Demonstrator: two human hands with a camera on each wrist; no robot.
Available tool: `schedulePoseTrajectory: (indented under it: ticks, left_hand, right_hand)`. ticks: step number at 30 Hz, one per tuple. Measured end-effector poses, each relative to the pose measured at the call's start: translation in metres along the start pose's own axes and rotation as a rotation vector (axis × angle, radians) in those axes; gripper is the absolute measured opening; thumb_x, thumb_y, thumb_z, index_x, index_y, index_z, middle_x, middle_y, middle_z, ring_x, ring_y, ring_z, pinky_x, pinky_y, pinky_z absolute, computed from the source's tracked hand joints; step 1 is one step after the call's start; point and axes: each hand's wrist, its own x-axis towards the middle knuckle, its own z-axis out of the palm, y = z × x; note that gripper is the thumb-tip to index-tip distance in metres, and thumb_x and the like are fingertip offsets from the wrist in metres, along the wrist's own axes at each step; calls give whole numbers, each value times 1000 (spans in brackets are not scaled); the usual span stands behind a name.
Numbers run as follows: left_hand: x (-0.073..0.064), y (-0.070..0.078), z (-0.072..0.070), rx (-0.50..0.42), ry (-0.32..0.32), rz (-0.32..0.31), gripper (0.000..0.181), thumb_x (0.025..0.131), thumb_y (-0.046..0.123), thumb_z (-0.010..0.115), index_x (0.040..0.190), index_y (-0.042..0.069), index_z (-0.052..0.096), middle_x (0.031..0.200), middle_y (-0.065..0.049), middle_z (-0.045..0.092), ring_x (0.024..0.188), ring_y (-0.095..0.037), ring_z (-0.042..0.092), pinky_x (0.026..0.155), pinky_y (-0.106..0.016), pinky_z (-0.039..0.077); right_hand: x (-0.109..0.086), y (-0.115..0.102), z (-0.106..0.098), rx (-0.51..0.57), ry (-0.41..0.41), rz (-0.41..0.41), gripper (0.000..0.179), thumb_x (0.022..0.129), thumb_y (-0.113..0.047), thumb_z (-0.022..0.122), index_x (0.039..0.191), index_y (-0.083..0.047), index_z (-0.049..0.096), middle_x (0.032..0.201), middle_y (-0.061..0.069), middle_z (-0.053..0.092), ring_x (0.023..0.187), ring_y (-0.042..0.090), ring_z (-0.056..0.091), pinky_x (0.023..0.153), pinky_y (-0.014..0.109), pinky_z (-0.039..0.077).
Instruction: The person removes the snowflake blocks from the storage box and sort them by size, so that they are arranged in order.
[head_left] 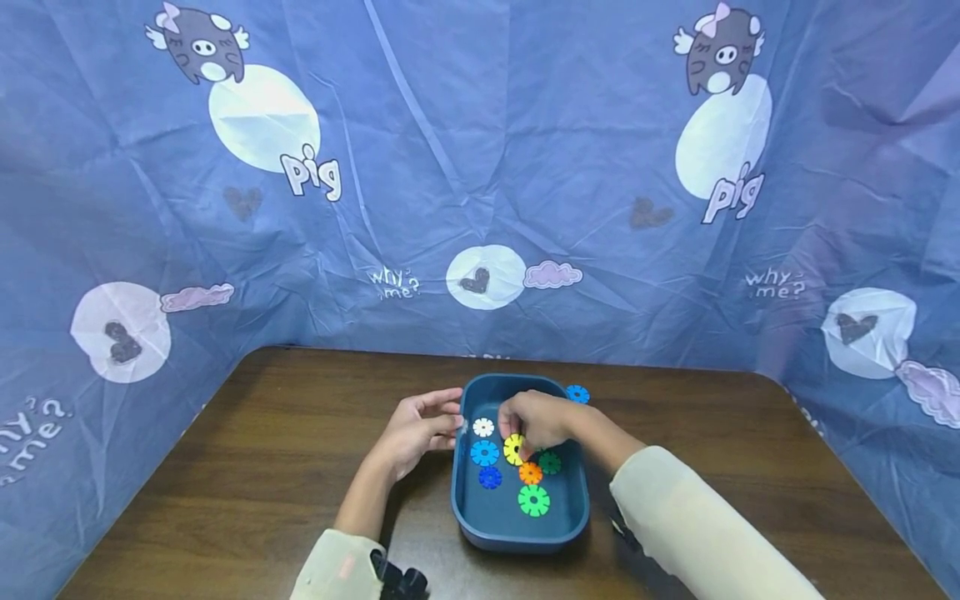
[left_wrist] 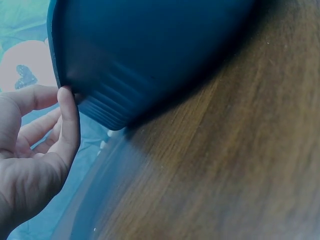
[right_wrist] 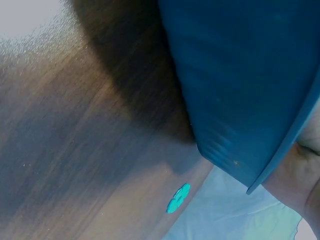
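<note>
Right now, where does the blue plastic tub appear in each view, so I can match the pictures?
Head: the blue plastic tub sits in the lower half, just right of centre, seen from above.
Left wrist: top centre, outside wall showing, cut off by the top edge.
Right wrist: upper right, outside wall again, cut off by the frame.
Shared landmark: the wood-grain tabletop, visible in all three.

Brown wood-grain desk [head_left: 300,442] in front of me, far corners rounded, glare on part of the surface. Directly on it: dark blue bin [head_left: 517,545], upright, long sides running away from me; small notched blue disc [head_left: 577,393], near bin's far right corner.
</note>
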Motion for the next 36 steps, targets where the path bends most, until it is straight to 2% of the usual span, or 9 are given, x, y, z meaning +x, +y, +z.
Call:
schedulePoseTrajectory:
  ticks: [8, 12, 18, 23, 27, 36]
  left_hand:
    - [0, 0, 1, 1, 0, 1, 48, 93, -3, 66, 141, 0, 58, 125, -29, 58, 79, -19, 67, 71, -32, 62]
    - [0, 1, 1, -3, -1, 1, 49, 93, -3, 66, 141, 0, 57, 125, -29, 58, 78, -19, 67, 70, -32, 62]
    - [0, 1, 2, -11, -2, -1, 50, 92, -3, 67, 141, 0, 57, 124, -28, 59, 77, -18, 66, 69, -31, 61]
    - [0, 1, 2, -14, 3, -2, 49, 92, -4, 67, 141, 0, 58, 122, -27, 59, 77, -19, 66, 69, -31, 61]
    - [0, 0, 1, -27, 4, 5, 50, 92, -5, 66, 141, -1, 57, 121, -27, 59, 77, -18, 66, 68, -30, 61]
    - [-1, -1, 0, -27, 0, 13, 50, 92, -4, 67, 141, -2, 57, 119, -25, 60, 77, -18, 66, 68, -30, 61]
  right_hand:
    - [-5, -1, -7, 106, 16, -76, 21, 86, 7, 76, 91, -14, 72, 85, 0, 68, 80, 14, 60, 76, 31, 55]
    - [-6, 1, -11, 137, 29, -104, 20, 88, 6, 74, 96, -12, 76, 88, 0, 71, 81, 13, 63, 79, 30, 57]
    - [-11, 1, -21, 159, 65, -132, 19, 88, 5, 74, 99, -10, 77, 90, -1, 72, 83, 11, 65, 77, 26, 57]
    - [-16, 2, -29, 177, 108, -131, 18, 88, 4, 74, 100, -10, 77, 92, -2, 73, 84, 11, 66, 77, 25, 57]
    - [-21, 4, -38, 214, 137, -113, 18, 89, 5, 74, 101, -8, 77, 93, 3, 74, 84, 12, 67, 75, 27, 58]
    - [-36, 19, -62, 256, 219, -87, 17, 90, 7, 71, 103, -2, 75, 95, 8, 72, 88, 18, 66, 78, 31, 58]
